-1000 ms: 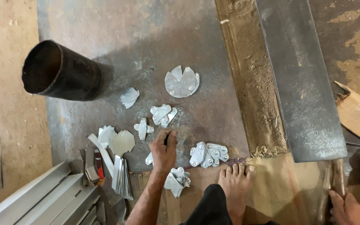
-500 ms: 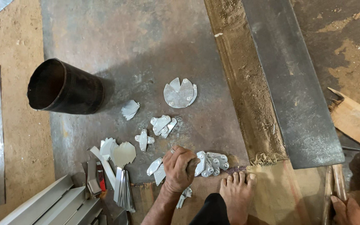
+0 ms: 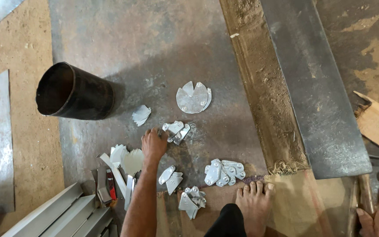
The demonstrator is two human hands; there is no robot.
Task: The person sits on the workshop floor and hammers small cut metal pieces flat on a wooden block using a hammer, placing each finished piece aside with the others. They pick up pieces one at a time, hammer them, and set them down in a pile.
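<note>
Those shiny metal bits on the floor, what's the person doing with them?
A person sits on the floor, their left hand reaching out to a little pile of cut metal pieces, with the fingers right beside it. More piles lie around: a round stack, a fan of pieces by the bare foot, and others nearer. A dark metal pipe lies on its side to the left. The right hand is at the corner, by a wooden handle.

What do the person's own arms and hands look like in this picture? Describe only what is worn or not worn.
The left hand is bare: no glove, ring or watch shows, and the forearm is uncovered, with no sleeve in view. The right hand, at the lower right corner, is only partly in frame; it also looks ungloved.
</note>
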